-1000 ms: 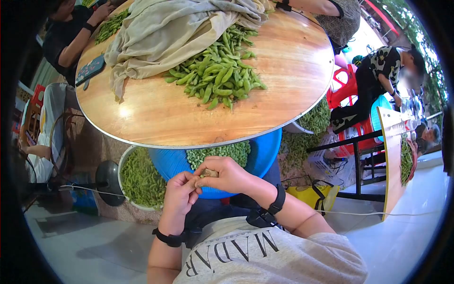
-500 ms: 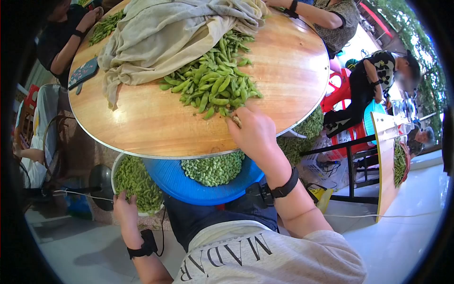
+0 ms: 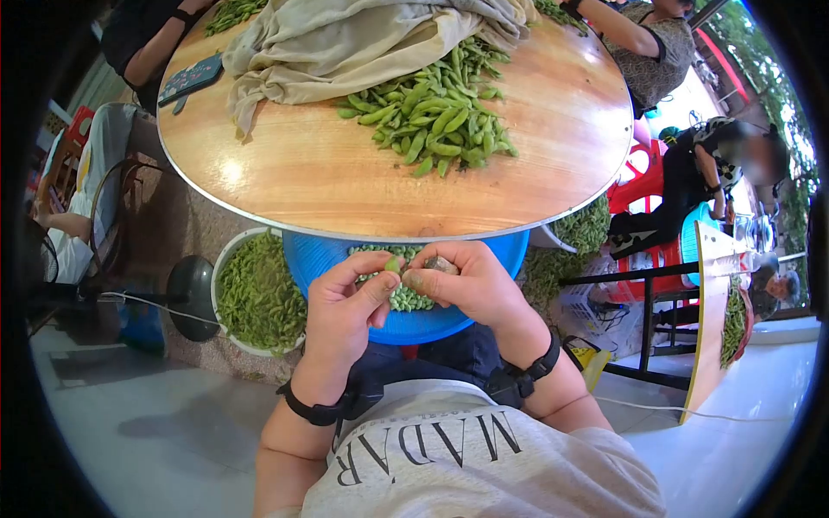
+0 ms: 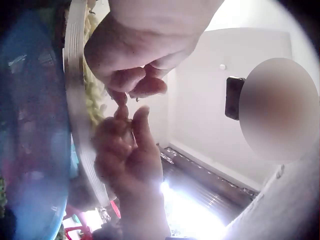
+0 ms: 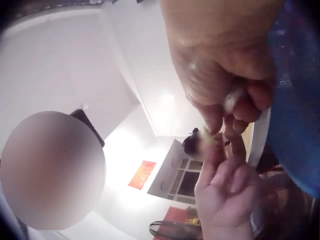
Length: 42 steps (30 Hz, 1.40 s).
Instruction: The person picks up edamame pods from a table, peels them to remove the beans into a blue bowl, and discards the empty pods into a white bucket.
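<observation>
Over the blue basin [image 3: 410, 328], the left hand [image 3: 342, 306] pinches a green pod [image 3: 393, 264] between thumb and fingers. Beside it the right hand [image 3: 471, 285] has its fingertips close to the pod; a small pale brownish object [image 3: 441, 265] lies in its curled fingers. Shelled green beans [image 3: 408, 300] fill part of the basin below. In the right wrist view the right hand [image 5: 225, 70] curls round that pale object [image 5: 233, 99], near the left hand's fingertips. What the object is, I cannot tell.
A heap of pods [image 3: 440, 112] and a crumpled cloth [image 3: 337, 52] lie on the round table [image 3: 302, 186]. A white tub of pods [image 3: 259, 293] stands at the left. People sit around; a wooden board [image 3: 710, 319] is at right.
The right hand has come back from the pods on the table to above the basin. The left hand has moved from the white tub to meet it, now pinching a pod.
</observation>
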### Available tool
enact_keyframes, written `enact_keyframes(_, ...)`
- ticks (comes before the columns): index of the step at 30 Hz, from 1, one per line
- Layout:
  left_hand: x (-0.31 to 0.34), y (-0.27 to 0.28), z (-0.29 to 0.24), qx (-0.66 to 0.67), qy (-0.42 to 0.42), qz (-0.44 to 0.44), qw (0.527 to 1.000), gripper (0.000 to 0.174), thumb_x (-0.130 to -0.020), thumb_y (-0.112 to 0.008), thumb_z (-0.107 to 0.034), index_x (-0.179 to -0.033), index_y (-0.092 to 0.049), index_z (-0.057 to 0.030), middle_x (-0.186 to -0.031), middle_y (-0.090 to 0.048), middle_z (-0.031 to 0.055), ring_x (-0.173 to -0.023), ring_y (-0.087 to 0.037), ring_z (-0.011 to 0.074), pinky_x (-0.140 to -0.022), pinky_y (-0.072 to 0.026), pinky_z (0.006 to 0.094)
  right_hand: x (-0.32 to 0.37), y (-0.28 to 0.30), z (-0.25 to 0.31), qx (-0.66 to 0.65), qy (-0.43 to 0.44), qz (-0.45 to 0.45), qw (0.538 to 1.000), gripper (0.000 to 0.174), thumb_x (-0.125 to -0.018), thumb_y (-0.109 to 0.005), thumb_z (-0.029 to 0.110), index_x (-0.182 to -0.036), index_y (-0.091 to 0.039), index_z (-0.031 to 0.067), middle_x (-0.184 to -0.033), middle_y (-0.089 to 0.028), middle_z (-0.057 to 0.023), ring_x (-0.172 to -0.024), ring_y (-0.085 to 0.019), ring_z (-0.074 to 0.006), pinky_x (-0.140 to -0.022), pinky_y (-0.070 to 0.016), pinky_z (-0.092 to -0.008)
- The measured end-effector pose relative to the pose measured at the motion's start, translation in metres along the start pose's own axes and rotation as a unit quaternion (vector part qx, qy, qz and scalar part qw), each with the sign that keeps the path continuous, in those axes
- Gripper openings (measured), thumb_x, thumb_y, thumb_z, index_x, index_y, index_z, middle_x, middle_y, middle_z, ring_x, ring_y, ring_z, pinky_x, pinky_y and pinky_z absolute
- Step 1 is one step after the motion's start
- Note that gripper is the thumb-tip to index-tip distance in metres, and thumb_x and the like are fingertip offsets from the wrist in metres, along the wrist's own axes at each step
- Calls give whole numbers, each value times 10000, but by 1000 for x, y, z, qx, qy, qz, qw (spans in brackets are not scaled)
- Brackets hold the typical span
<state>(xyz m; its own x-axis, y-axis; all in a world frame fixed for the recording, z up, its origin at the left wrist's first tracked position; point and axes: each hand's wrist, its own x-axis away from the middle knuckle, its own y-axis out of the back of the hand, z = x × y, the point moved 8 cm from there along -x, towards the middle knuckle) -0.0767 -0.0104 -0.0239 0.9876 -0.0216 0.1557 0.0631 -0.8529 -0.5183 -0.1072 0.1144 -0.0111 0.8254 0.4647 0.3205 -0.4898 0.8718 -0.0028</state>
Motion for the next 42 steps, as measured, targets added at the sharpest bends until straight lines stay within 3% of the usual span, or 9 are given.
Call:
enact_keyframes(10,27,3,-23,-280,-62,-30,958,125,-721,-664,10,-836,-617,24,-711,-603,49,-505,-514,69,-447,-392,187,4,-29,4,-17,6,127,992,397,-924,-385,361,-781,-562,35,-609,-467,19,-514,-401,-39,-450,-324,-168)
enact_keyframes(17,35,-8,-44,-417,-197,-26,887,119,-676,-689,15,-769,-615,17,-657,-580,79,-536,-540,116,-479,-423,231,3,-39,5,12,21,152,988,371,-918,-410,356,-772,-517,32,-593,-446,16,-511,-393,-48,-442,-321,-188)
enact_keyframes(23,39,-9,-47,-448,-200,-45,870,113,-674,-684,18,-760,-611,8,-626,-561,83,-534,-545,135,-477,-425,242,-1,-41,0,38,17,131,991,288,-912,-436,265,-814,-546,18,-597,-460,7,-533,-413,-53,-461,-340,-198)
enact_keyframes(26,40,-8,-46,-474,-230,-40,849,92,-704,-667,13,-774,-607,17,-626,-569,67,-501,-525,110,-440,-398,221,-4,-41,-1,35,51,83,995,304,-881,-478,255,-711,-533,9,-573,-475,-19,-523,-442,-78,-456,-358,-242)
enact_keyframes(29,34,20,-8,-235,6,-83,969,56,-744,-636,11,-781,-597,26,-632,-572,58,-455,-486,82,-395,-355,196,0,-39,10,94,113,38,988,263,-854,-517,204,-701,-514,-10,-576,-496,-113,-505,-460,-188,-475,-379,-317)
enact_keyframes(30,33,22,-4,-193,9,-76,978,49,-752,-628,11,-783,-593,27,-635,-572,59,-446,-475,76,-386,-343,191,1,-40,10,118,140,28,983,257,-848,-524,195,-699,-509,-14,-580,-499,-137,-501,-462,-218,-480,-382,-334)
enact_keyframes(31,32,24,1,-152,13,-68,986,41,-761,-619,12,-785,-589,28,-639,-572,61,-437,-464,70,-376,-332,186,0,-41,8,124,153,18,980,258,-834,-541,188,-686,-490,-18,-603,-498,-192,-517,-478,-310,-497,-386,-378)
enact_keyframes(35,29,24,10,-78,7,-83,993,27,-790,-585,-5,-785,-578,21,-629,-562,70,-410,-421,64,-361,-305,182,-1,-37,9,152,183,-22,971,268,-836,-537,194,-669,-484,-8,-606,-511,-202,-555,-511,-363,-500,-392,-397)
enact_keyframes(42,21,31,31,102,119,-79,984,130,-824,-561,-99,-766,-570,17,-620,-553,78,-383,-382,66,-359,-283,176,2,-36,14,231,198,-1,953,314,-832,-542,257,-680,-490,-12,-612,-517,-205,-570,-520,-366,-509,-400,-399)
